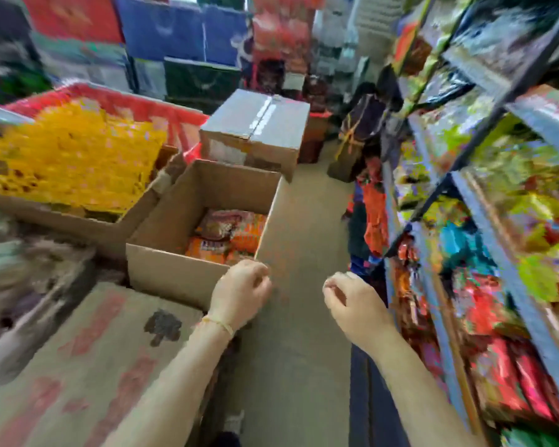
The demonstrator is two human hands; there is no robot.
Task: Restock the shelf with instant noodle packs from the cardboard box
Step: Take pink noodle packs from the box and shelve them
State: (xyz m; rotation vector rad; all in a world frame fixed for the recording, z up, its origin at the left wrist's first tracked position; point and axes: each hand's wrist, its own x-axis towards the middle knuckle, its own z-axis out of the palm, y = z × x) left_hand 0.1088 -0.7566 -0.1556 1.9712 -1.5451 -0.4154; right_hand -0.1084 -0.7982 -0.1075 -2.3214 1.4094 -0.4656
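Both hands hang loosely curled and hold nothing, the left hand [241,287] at the open corrugated cardboard box [175,269], the right hand [352,301] beside the metal shelf [497,272]. Glossy orange noodle packs [229,235] lie inside; print too blurred to read.

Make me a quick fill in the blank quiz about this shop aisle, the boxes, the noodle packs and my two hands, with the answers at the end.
1. The orange noodle packs lie inside the ____ cardboard box.
2. The box behind it is shut and sealed with ____ along its top.
3. A thin band sits on the wrist of the ____ hand.
4. The right hand holds ____, hanging over the floor beside the shelf.

Missing words: open; tape; left; nothing
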